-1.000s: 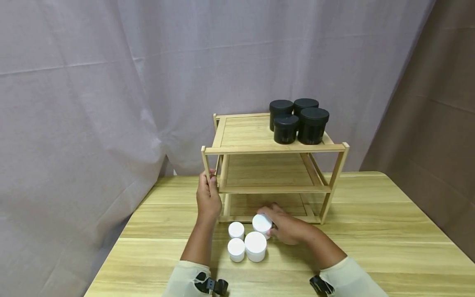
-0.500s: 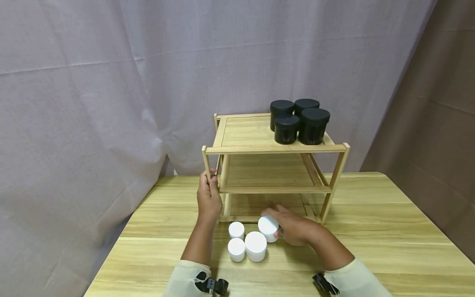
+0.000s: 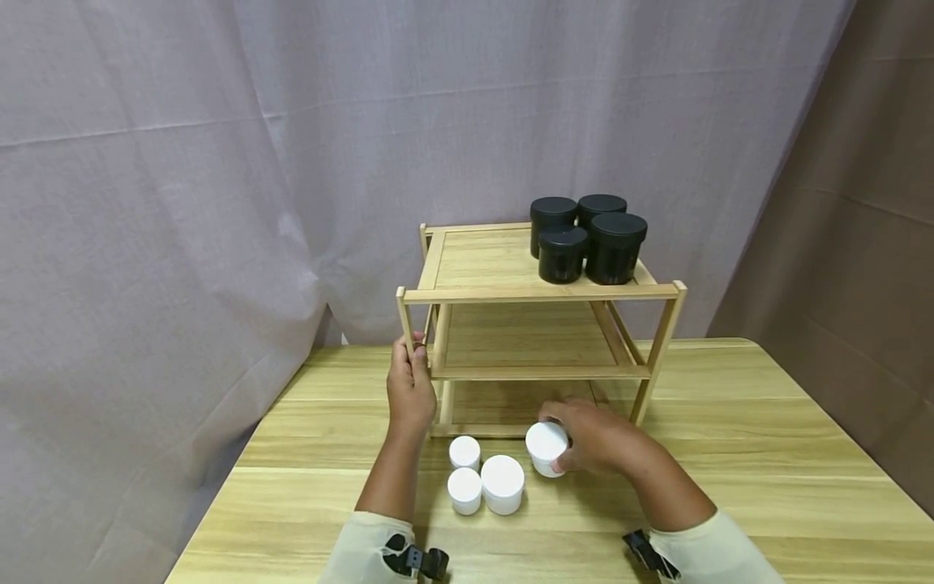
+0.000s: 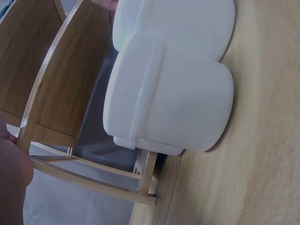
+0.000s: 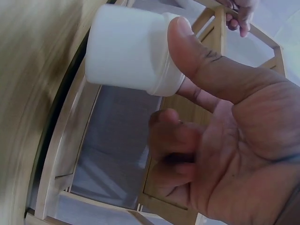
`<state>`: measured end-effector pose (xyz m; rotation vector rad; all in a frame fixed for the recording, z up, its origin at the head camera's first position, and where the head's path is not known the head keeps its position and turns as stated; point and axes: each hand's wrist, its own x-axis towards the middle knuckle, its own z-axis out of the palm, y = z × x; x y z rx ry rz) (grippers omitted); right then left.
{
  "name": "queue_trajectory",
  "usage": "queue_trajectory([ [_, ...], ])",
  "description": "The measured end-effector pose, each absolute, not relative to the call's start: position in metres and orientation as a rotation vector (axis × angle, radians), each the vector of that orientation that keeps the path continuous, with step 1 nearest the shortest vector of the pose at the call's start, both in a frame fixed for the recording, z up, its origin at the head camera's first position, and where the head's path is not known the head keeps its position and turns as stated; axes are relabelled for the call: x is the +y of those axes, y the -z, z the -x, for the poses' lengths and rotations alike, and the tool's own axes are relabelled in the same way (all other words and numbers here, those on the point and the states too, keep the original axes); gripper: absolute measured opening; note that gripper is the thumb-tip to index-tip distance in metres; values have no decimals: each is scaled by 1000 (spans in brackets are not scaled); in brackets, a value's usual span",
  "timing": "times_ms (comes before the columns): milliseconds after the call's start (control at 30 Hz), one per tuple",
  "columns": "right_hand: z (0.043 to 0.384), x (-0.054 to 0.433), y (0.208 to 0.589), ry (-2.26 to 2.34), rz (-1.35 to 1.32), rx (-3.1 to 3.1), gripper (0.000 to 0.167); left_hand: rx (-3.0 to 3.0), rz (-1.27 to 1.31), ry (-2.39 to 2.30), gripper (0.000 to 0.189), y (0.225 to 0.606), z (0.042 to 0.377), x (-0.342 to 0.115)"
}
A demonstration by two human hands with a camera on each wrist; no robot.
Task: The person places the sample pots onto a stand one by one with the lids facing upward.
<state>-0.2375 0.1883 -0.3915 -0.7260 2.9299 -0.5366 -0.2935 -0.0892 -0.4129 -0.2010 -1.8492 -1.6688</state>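
My right hand (image 3: 594,438) pinches a white lidded jar (image 3: 546,444) between thumb and fingers, in front of the rack's bottom tier. Seen from the right wrist, the thumb (image 5: 183,37) presses the lid rim of this jar (image 5: 124,49), whose base appears raised off the table. My left hand (image 3: 410,393) grips the front left post of a three-tier wooden rack (image 3: 540,373). Between the hands, three more white jars stand close together on the table: a large one (image 3: 503,487) and two small ones, the front (image 3: 464,491) and the back (image 3: 464,453).
Several black lidded jars (image 3: 562,255) stand grouped on the right of the rack's top tier. The wooden table (image 3: 730,462) extends to both sides. A grey curtain (image 3: 365,162) hangs behind, and a brown one (image 3: 839,243) on the right.
My right hand has moved the white jar to the right, away from the other white jars. The left hand keeps its grip on the rack post.
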Motion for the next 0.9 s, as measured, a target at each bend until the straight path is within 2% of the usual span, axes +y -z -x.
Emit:
queue_trajectory([
  [333, 237, 188, 385, 773, 550, 2855, 54, -1856, 201, 1678, 24, 412, 293, -90],
  [600, 235, 185, 379, 961, 455, 2783, 63, -1844, 198, 1681, 23, 413, 294, -90],
  [900, 228, 182, 373, 1032, 495, 2816, 50, -1845, 199, 1674, 23, 411, 293, -90],
])
